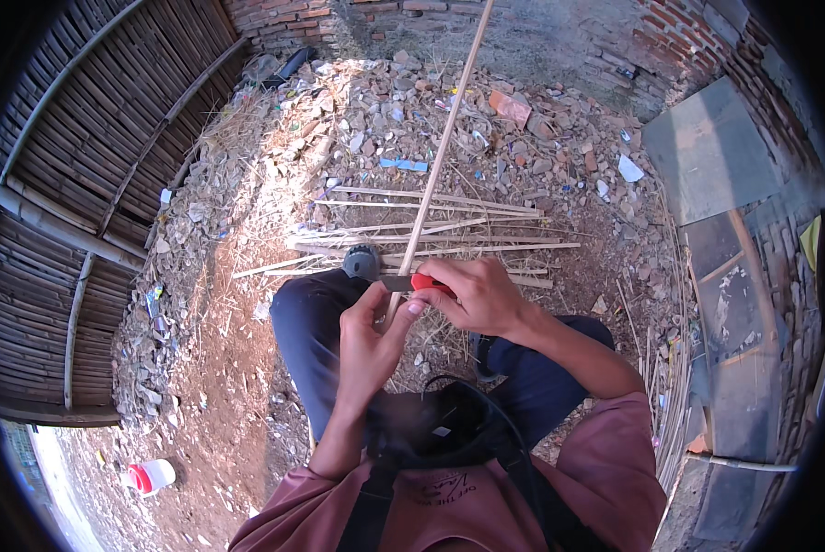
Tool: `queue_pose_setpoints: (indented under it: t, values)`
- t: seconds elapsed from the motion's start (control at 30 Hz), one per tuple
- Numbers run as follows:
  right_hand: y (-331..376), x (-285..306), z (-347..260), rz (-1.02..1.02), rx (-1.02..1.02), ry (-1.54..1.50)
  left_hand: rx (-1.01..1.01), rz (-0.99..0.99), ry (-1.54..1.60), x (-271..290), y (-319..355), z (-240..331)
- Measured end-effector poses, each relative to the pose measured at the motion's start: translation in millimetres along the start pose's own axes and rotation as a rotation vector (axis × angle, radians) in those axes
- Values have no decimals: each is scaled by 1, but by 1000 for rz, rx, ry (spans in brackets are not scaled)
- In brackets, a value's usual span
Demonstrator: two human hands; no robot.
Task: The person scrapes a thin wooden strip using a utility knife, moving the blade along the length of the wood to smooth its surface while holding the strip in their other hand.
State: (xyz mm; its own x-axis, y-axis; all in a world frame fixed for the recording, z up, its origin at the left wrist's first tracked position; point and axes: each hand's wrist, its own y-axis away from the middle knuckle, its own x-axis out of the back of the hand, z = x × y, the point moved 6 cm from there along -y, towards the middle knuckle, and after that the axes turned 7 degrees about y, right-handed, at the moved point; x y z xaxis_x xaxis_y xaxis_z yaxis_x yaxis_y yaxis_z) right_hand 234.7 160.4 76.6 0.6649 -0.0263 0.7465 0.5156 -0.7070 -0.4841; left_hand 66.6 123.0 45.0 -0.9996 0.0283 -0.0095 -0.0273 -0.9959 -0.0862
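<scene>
A long, pale bamboo strip (pixel 442 152) rises from between my knees and slants away toward the far wall. My left hand (pixel 366 345) is closed round its lower part, thumb and fingers pinching it. In my right hand (pixel 481 294) I grip a knife by its red handle (pixel 422 281). The dark blade (pixel 396 283) points left and lies across the strip, close to my left thumb. Both hands are almost touching in front of me. Just beyond them, several split bamboo strips (pixel 449 240) lie crosswise on the ground.
Rubble (pixel 394 110) covers the ground toward a brick wall (pixel 541 46). A bamboo-slat panel (pixel 81 138) stands at left, with a white and red container (pixel 153 476) near it. Grey boards (pixel 716 147) lean at right. My bent knees flank the work.
</scene>
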Motion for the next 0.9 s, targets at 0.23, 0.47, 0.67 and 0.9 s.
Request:
queue_pose_setpoints:
  t: [0.23,0.47,0.67,0.9]
  values:
    - [0,4,-6,35,-30,44,-65,112,-18,1,0,-4]
    - [-1,6,-15,76,-37,69,19,68,-85,7,2,-17]
    - [0,3,-18,90,-61,106,-38,107,-65,2,2,-11]
    - [2,2,-18,135,-69,146,-112,164,-34,-3,-2,-5]
